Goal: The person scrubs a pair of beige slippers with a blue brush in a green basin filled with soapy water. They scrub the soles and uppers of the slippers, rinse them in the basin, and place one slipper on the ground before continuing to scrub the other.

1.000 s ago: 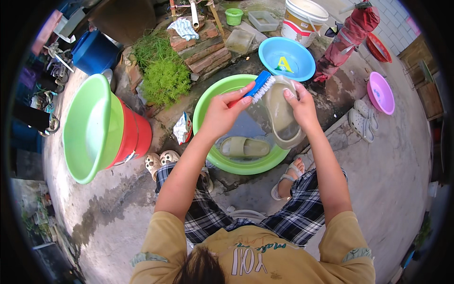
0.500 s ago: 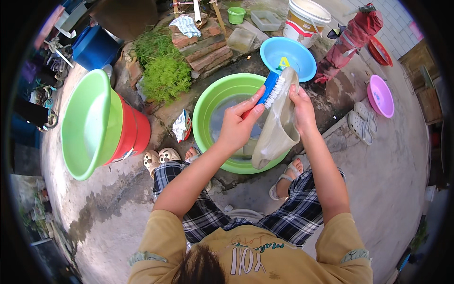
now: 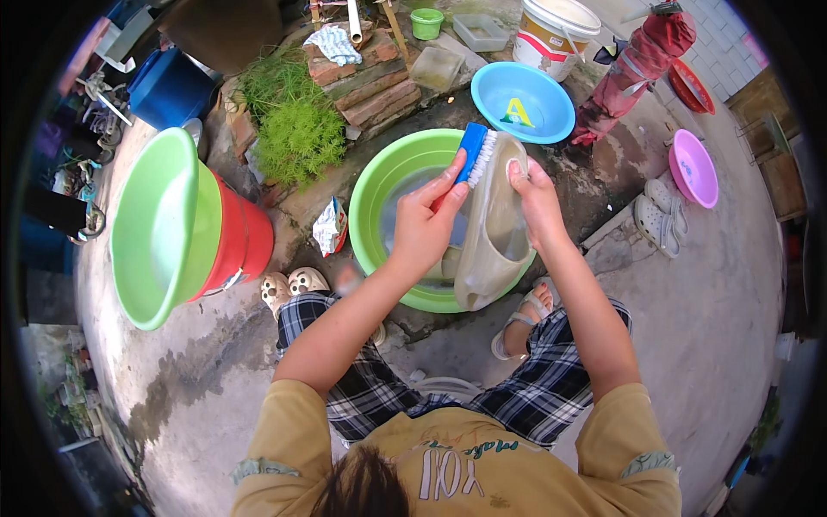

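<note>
My left hand (image 3: 428, 212) is closed around a blue and red scrub brush (image 3: 473, 157), whose white bristles press against the side of a beige slip-on shoe (image 3: 493, 237). Gripping the shoe's upper end is my right hand (image 3: 539, 200), thumb on top. The shoe is tilted, its opening partly turned toward me. Both hands are above a large green basin (image 3: 372, 168) holding cloudy water. Something beige lies in the water beneath the shoe, mostly hidden.
To the left, a green tub (image 3: 159, 228) leans against a red bucket (image 3: 239, 237). A blue basin (image 3: 523, 103) stands beyond the green one, near a white paint bucket (image 3: 551, 43). At right are grey clogs (image 3: 652, 224) and a pink basin (image 3: 693, 169). A crumpled packet (image 3: 330, 227) lies left of the green basin.
The brush has moved down and left along the shoe, together with my left hand. The shoe has shifted slightly left and turned, showing more of its opening.
</note>
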